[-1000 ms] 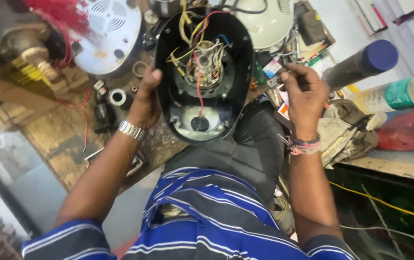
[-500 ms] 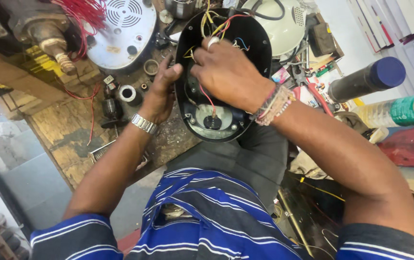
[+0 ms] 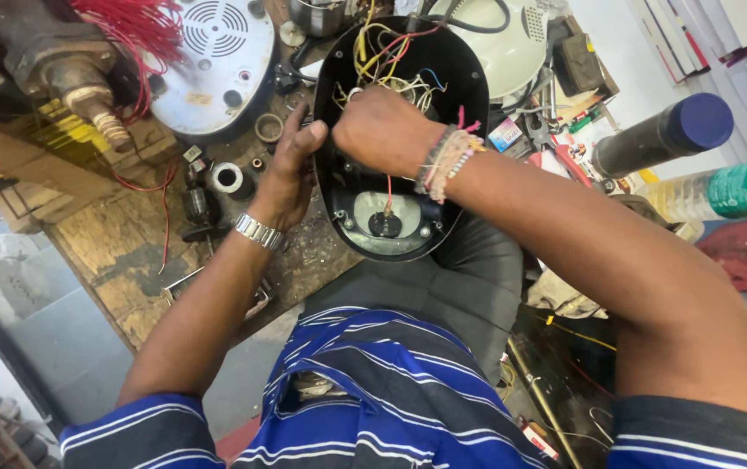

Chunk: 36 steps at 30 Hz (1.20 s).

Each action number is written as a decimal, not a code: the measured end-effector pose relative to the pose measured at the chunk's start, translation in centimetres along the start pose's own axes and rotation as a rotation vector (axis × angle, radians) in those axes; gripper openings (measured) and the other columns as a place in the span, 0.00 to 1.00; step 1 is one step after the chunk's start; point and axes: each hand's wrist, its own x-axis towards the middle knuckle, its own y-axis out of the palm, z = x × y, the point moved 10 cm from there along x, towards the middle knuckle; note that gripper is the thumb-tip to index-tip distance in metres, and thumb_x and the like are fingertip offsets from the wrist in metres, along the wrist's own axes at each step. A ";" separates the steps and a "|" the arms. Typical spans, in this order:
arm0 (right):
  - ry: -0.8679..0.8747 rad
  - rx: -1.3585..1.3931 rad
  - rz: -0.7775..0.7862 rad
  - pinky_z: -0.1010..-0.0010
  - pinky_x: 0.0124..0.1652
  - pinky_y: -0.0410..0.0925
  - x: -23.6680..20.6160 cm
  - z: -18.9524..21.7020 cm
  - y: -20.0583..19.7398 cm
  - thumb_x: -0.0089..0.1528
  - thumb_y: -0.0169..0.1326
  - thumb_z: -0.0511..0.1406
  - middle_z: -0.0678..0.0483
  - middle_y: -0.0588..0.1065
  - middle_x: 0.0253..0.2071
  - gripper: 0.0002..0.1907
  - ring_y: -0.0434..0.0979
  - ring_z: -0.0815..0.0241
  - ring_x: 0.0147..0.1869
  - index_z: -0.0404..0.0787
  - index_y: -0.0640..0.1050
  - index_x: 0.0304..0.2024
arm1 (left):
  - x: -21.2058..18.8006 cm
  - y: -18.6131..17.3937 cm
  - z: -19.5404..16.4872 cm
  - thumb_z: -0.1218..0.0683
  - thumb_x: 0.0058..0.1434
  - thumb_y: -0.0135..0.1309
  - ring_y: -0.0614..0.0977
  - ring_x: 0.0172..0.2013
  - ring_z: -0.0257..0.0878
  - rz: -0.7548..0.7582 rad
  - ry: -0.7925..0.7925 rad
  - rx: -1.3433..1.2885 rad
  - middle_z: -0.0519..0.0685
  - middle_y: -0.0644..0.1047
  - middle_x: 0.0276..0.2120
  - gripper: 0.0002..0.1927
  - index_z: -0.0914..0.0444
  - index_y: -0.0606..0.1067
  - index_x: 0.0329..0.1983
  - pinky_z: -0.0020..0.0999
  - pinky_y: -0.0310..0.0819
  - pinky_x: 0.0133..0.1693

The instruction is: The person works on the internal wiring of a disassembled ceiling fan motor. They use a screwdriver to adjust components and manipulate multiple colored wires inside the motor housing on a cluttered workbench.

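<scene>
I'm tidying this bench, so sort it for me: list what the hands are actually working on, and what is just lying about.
In use:
- black appliance housing, steadied at its rim by the left hand
- coloured wires inside it, where the right hand reaches

Lying about:
- white vented cover
- red wire bundle
- blue-capped cylinder
- plastic bottle
- metal rings

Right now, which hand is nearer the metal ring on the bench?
Left. The left hand grips the black housing rim just right of the ring; the right hand is inside the housing, farther off.
</scene>
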 end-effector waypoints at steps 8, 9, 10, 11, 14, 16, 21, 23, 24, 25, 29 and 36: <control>-0.004 -0.005 -0.131 0.57 0.43 0.66 0.3 0.3 0.9 0.52 0.56 0.39 0.51 0.77 0.22 0.11 0.80 0.50 0.42 0.45 0.77 0.15 | -0.2 0.8 -0.6 0.36 0.52 0.64 0.71 0.64 0.47 0.042 0.042 -0.057 0.56 0.67 0.66 0.58 0.63 0.50 0.77 0.43 0.68 0.63; -0.006 -0.014 -0.146 0.58 0.44 0.65 0.3 0.3 0.9 0.52 0.56 0.39 0.51 0.77 0.22 0.11 0.79 0.50 0.43 0.45 0.77 0.15 | -0.3 1.0 -0.8 0.36 0.52 0.64 0.72 0.64 0.46 0.052 0.046 -0.048 0.56 0.67 0.66 0.57 0.63 0.50 0.78 0.42 0.68 0.63; -0.009 -0.025 -0.161 0.58 0.44 0.65 0.4 0.3 0.8 0.53 0.56 0.40 0.51 0.77 0.22 0.12 0.79 0.50 0.44 0.45 0.77 0.16 | -0.3 1.1 -0.9 0.36 0.53 0.63 0.72 0.63 0.46 0.061 0.051 -0.040 0.56 0.67 0.66 0.57 0.63 0.50 0.78 0.41 0.68 0.63; -0.014 -0.032 -0.176 0.59 0.44 0.65 0.4 0.3 0.8 0.53 0.56 0.40 0.51 0.77 0.23 0.12 0.79 0.50 0.46 0.45 0.77 0.16 | -0.4 1.2 -1.0 0.36 0.53 0.63 0.72 0.63 0.45 0.067 0.055 -0.033 0.56 0.68 0.65 0.57 0.63 0.50 0.78 0.41 0.68 0.63; -0.021 0.050 -0.212 0.57 0.46 0.64 0.4 0.3 0.8 0.53 0.56 0.40 0.52 0.77 0.22 0.12 0.79 0.48 0.45 0.46 0.78 0.15 | -0.4 1.1 -1.1 0.37 0.54 0.63 0.71 0.65 0.45 0.058 0.055 -0.049 0.56 0.67 0.67 0.57 0.64 0.50 0.78 0.40 0.66 0.65; 0.006 0.063 -0.172 0.57 0.48 0.64 0.5 0.0 1.5 0.55 0.56 0.40 0.51 0.77 0.23 0.12 0.78 0.49 0.45 0.45 0.78 0.17 | -0.4 1.2 -1.2 0.36 0.53 0.64 0.71 0.66 0.46 0.078 0.062 -0.045 0.56 0.66 0.67 0.57 0.64 0.50 0.78 0.41 0.66 0.65; 0.043 0.054 -0.159 0.57 0.49 0.64 0.7 -0.2 2.6 0.55 0.56 0.40 0.52 0.78 0.24 0.12 0.78 0.49 0.44 0.45 0.79 0.18 | -0.2 0.9 -0.9 0.35 0.51 0.64 0.69 0.67 0.47 0.058 0.048 -0.016 0.56 0.65 0.68 0.60 0.64 0.49 0.78 0.41 0.64 0.66; 0.041 0.057 -0.198 0.57 0.50 0.63 0.7 -0.3 2.5 0.56 0.56 0.40 0.52 0.78 0.25 0.12 0.78 0.50 0.45 0.46 0.79 0.19 | -0.2 0.8 -0.7 0.34 0.51 0.64 0.69 0.67 0.48 0.051 0.038 -0.011 0.57 0.65 0.69 0.60 0.64 0.48 0.78 0.42 0.64 0.66; 0.031 0.052 -0.188 0.57 0.50 0.63 0.8 -0.2 2.7 0.56 0.56 0.40 0.52 0.78 0.25 0.12 0.78 0.50 0.44 0.46 0.79 0.19 | -0.2 0.8 -0.7 0.34 0.51 0.64 0.69 0.67 0.48 0.055 0.037 -0.013 0.57 0.65 0.69 0.60 0.64 0.48 0.78 0.42 0.63 0.66; 0.021 0.049 -0.178 0.56 0.50 0.63 0.8 -0.1 2.8 0.56 0.56 0.40 0.52 0.78 0.24 0.12 0.78 0.50 0.44 0.46 0.79 0.18 | -0.2 0.8 -0.7 0.34 0.51 0.64 0.69 0.67 0.48 0.057 0.035 -0.013 0.57 0.64 0.69 0.60 0.64 0.47 0.78 0.42 0.63 0.66; 0.008 0.117 -0.159 0.54 0.52 0.62 0.8 0.1 3.1 0.57 0.56 0.39 0.52 0.78 0.24 0.12 0.78 0.49 0.44 0.45 0.79 0.19 | -0.2 0.9 -0.9 0.34 0.51 0.64 0.68 0.69 0.48 0.061 0.049 -0.003 0.58 0.64 0.70 0.60 0.64 0.48 0.78 0.42 0.62 0.67; 0.140 0.069 -0.089 0.56 0.55 0.60 1.0 -0.3 4.0 0.57 0.55 0.40 0.52 0.79 0.24 0.15 0.77 0.48 0.50 0.46 0.80 0.16 | -0.5 1.6 -1.2 0.35 0.52 0.64 0.66 0.70 0.48 0.079 0.058 -0.038 0.58 0.63 0.71 0.60 0.65 0.48 0.78 0.42 0.61 0.68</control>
